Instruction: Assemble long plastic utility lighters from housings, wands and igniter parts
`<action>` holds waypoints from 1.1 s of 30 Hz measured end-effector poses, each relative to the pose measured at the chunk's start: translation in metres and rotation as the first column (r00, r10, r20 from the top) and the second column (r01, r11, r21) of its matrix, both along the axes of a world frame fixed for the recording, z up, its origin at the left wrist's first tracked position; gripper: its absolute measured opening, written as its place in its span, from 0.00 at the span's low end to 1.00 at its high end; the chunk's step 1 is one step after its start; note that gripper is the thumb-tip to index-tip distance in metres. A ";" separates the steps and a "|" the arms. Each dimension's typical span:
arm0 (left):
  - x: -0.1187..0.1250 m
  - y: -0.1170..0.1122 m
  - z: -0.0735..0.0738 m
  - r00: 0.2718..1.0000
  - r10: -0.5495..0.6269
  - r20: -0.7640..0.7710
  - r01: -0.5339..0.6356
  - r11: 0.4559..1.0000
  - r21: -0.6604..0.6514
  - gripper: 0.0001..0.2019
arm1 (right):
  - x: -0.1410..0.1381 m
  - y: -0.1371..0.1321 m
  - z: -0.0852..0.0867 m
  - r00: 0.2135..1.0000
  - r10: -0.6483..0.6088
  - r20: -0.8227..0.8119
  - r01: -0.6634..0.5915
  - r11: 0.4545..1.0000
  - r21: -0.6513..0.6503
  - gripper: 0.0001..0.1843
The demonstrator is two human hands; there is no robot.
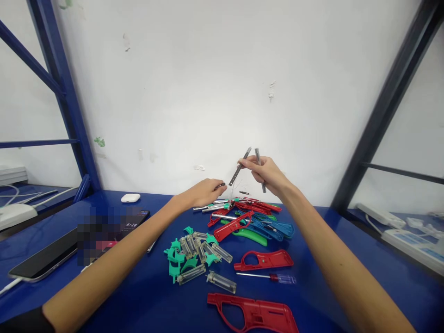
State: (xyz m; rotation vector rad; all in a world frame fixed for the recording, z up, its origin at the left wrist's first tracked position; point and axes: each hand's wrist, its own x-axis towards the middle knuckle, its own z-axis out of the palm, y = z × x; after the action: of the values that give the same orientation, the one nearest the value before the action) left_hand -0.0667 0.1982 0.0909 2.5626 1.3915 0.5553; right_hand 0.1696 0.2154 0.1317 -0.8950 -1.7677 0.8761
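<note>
Steel, thin and grey, is what both hands meet around. Left of the grip, the left hand [204,192] sits low over the blue table [145,296] with its fingers curled. Thumb and forefinger are drawn close at the bottom tip of the slanted rod [239,169], but I cannot tell whether they actually pinch it. Higher up the same rod, the right hand [268,175] is closed on it between thumb and fingertips. It also holds the upright rod [258,158], which passes through the fingers just right of the first. Both rods look light, stiff and smooth, so they would likely swivel or slip in a fingertip pinch. A hold nearer mid-length should steady them better than one at the ends. Below the grip lies a heap of red, blue and green plastic handles [256,224]. Nearer the person are green clips with clear tubes [194,254] and a red shell [256,314].
</note>
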 end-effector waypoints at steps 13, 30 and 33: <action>0.000 0.012 -0.024 0.997 0.082 -0.017 -0.082 0.997 -0.001 0.17 | 0.012 -0.009 0.014 0.983 0.111 -0.146 -0.097 0.990 0.101 0.22; 0.018 -0.001 -0.006 0.932 -0.058 0.357 0.050 0.998 0.032 0.17 | 0.007 -0.017 0.019 1.000 -0.011 0.014 0.009 0.989 0.149 0.18; 0.022 -0.016 0.017 0.881 -0.142 0.452 0.150 0.989 0.020 0.16 | 0.000 -0.026 0.021 0.996 -0.022 0.087 0.007 0.985 0.175 0.20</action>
State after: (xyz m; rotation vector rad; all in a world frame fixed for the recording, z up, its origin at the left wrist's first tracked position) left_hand -0.0450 0.1825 0.1080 2.2902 1.0257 1.0283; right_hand 0.1693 0.1898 0.1527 -0.8415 -1.8797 0.6695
